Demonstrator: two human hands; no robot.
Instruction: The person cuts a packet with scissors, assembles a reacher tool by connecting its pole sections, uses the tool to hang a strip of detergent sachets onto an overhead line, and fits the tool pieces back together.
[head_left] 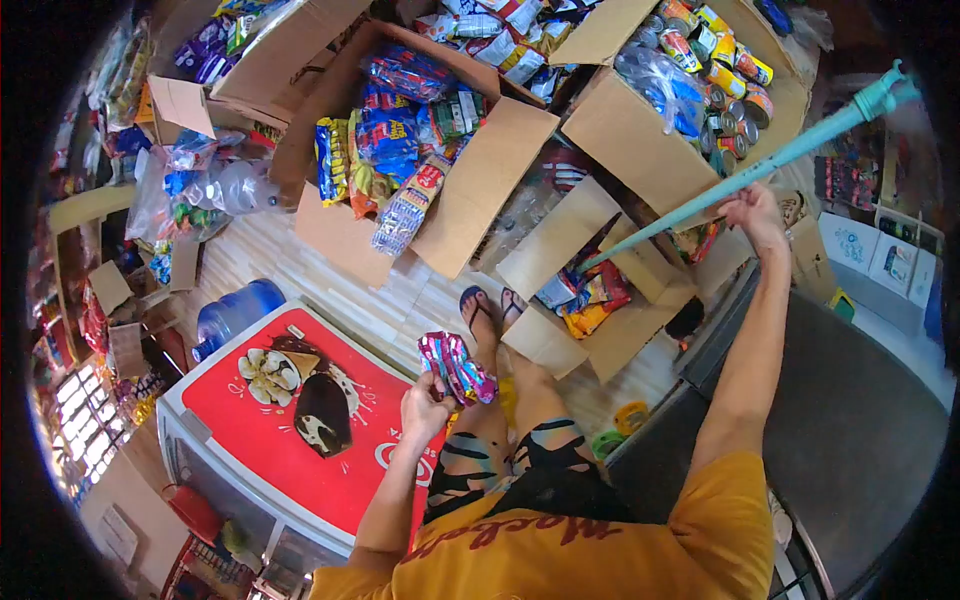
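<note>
Pinching glossy pink, purple and blue packets (457, 368), crinkled, bunched, in left hand (427, 405) just right of freezer (235, 430); gripping long pale-green pole (830, 128) in right hand (757, 217), farther right of freezer, slanting down into open box (545, 342).

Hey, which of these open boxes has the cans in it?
The upper-right box, beyond the pole: cans lie beside a plastic bag, while neighbouring boxes show packets.

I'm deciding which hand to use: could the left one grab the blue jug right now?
Probably not as things stand: the left hand is holding shiny pink packets, and the red-topped freezer lies between it and the blue jug.
</note>
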